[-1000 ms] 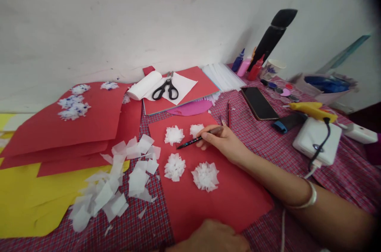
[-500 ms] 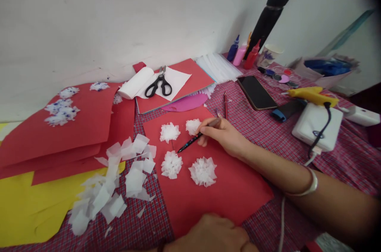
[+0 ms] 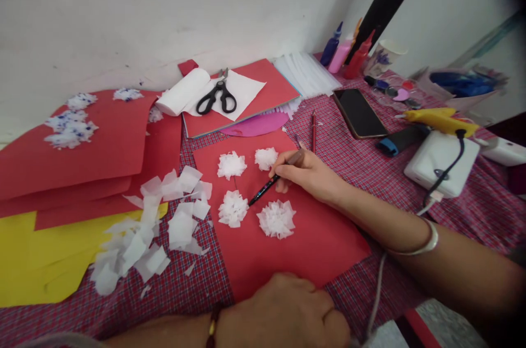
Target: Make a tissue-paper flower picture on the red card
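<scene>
My right hand (image 3: pixel 298 172) pinches a dark pen (image 3: pixel 265 189) with coloured specks and a brown end. Its tip meets the red paper sheet (image 3: pixel 263 260) at the right edge of a white crumpled-paper flower (image 3: pixel 233 209). A larger white flower (image 3: pixel 276 220) sits to the right, and two more, an upper left one (image 3: pixel 232 165) and an upper right one (image 3: pixel 266 158), lie farther back. A thin dark line runs between the two left flowers. At the sheet's near edge rests my left hand (image 3: pixel 283 312), its fingers curled under; what they hold, if anything, is hidden.
Loose white paper pieces (image 3: pixel 154 227) lie left of the sheet. Behind are scissors (image 3: pixel 217 97), a paper roll (image 3: pixel 183 91) and a red pencil (image 3: pixel 314 131). To the right lie a phone (image 3: pixel 360 113), a yellow glue gun (image 3: pixel 439 118) and a white box (image 3: pixel 441 164) with cables.
The camera view has shifted, so the table appears higher in the picture and more of my left forearm shows. My pen tip has moved slightly right and nearer me, along the lower left flower's edge.
</scene>
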### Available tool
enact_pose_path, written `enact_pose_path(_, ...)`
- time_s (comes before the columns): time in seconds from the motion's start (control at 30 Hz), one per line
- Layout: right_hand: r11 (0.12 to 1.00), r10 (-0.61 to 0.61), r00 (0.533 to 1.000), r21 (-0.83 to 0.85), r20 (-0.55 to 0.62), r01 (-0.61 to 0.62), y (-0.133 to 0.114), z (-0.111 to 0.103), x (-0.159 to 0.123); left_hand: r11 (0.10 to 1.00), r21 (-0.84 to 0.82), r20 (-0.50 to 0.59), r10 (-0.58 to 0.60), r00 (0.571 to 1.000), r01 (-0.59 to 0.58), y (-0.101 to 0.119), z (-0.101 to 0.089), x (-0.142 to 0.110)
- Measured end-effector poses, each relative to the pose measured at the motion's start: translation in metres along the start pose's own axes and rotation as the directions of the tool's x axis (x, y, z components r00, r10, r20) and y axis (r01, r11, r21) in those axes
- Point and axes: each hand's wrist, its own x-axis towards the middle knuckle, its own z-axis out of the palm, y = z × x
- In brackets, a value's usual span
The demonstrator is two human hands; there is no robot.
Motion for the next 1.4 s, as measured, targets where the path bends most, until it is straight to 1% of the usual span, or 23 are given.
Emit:
enact_pose_path(0.07, 1.000, -0.003, 1.000, -0.009, 0.012, 0.003, 0.000, 0.000, 0.001, 1.000, -0.017, 0.042, -0.017, 0.999, 0.018, 0.001, 0.000, -0.001)
enact_pose_path(0.13, 1.000, 0.004, 1.000, -0.013, 0.027, -0.004, -0.001, 0.000, 0.001, 0.999, -0.040, 0.055, -0.028, 0.998, 0.031, 0.002, 0.001, -0.001)
enact_pose_path(0.3, 0.997, -0.004, 0.999, -0.072, 0.041, 0.007, -0.002, -0.003, 0.001, 0.997, -0.071, 0.050, -0.035, 0.998, 0.039, 0.003, 0.000, -0.004)
enact_pose_path(0.4, 0.994, -0.011, 0.997, -0.110, 0.070, 0.019, -0.003, -0.006, 0.000, 0.996, -0.073, 0.034, -0.056, 0.998, 0.058, 0.004, -0.002, -0.004)
enact_pose_path(0.53, 0.989, 0.016, 0.995, -0.151, 0.098, -0.001, -0.007, -0.009, 0.001, 0.994, -0.086, 0.020, -0.060, 0.998, 0.061, 0.004, -0.005, -0.004)
enact_pose_path(0.6, 0.986, 0.028, 0.993, -0.165, 0.117, -0.009, -0.007, -0.009, 0.003, 0.993, -0.094, 0.034, -0.064, 0.997, 0.067, 0.005, -0.008, -0.004)
enact_pose_path(0.63, 0.988, 0.026, 0.992, -0.153, 0.121, -0.007, -0.006, -0.009, 0.004, 0.993, -0.095, 0.052, -0.068, 0.996, 0.073, 0.005, -0.009, -0.004)
enact_pose_path(0.7, 0.998, -0.003, 0.995, -0.063, 0.098, 0.009, -0.005, -0.011, 0.006, 0.993, -0.087, 0.084, -0.073, 0.994, 0.080, 0.006, -0.011, -0.004)
enact_pose_path(0.77, 0.996, -0.035, 0.999, 0.088, 0.012, 0.034, -0.005, -0.016, 0.005, 0.994, -0.075, 0.099, -0.075, 0.992, 0.082, 0.007, -0.011, -0.004)
enact_pose_path(0.83, 0.977, -0.036, 0.997, 0.208, -0.074, 0.050, -0.007, -0.022, -0.003, 0.994, -0.070, 0.109, -0.076, 0.991, 0.084, 0.007, -0.010, -0.005)
enact_pose_path(0.9, 0.972, -0.009, 0.996, 0.233, -0.088, 0.029, -0.010, -0.030, -0.018, 0.993, -0.072, 0.116, -0.080, 0.990, 0.088, 0.008, -0.009, -0.005)
enact_pose_path(1.0, 0.988, 0.022, 1.000, 0.156, -0.019, -0.019, -0.007, -0.038, -0.045, 0.995, -0.055, 0.105, -0.081, 0.991, 0.087, 0.009, -0.008, -0.005)
enact_pose_path(1.1, 0.997, 0.001, 1.000, 0.079, -0.005, 0.000, 0.003, -0.041, -0.060, 0.996, -0.021, 0.108, -0.080, 0.991, 0.083, 0.011, -0.009, -0.004)
enact_pose_path(1.23, 1.000, -0.011, 1.000, 0.003, 0.000, 0.011, 0.010, -0.037, -0.060, 0.994, 0.024, 0.137, -0.106, 0.985, 0.104, 0.014, -0.008, -0.003)
enact_pose_path(1.3, 1.000, -0.006, 1.000, -0.016, 0.000, 0.006, 0.009, -0.035, -0.058, 0.993, 0.041, 0.136, -0.115, 0.984, 0.111, 0.015, -0.007, -0.002)
enact_pose_path(1.4, 1.000, 0.007, 0.999, -0.015, -0.040, -0.007, 0.006, -0.034, -0.056, 0.993, 0.050, 0.121, -0.117, 0.986, 0.111, 0.015, -0.005, -0.002)
